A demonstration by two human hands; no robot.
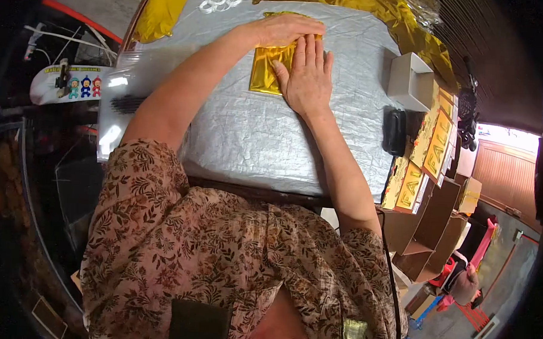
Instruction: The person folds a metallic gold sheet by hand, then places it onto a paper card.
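Observation:
A gold foil packet lies flat on the silvery covered tabletop. Across its far edge rests my left hand, fingers stretched out and pointing right. My right hand lies palm down over the packet's right side, fingers extended away from me and thumb out to the left on the foil. The right fingertips reach up to the left hand. Both hands press flat without gripping. Much of the packet's right and far parts is hidden under them.
Gold foil sheets hang over the far left corner, near several clear rings. To the right stand an open white box, a black case and yellow printed boxes. Clear plastic covers the left edge.

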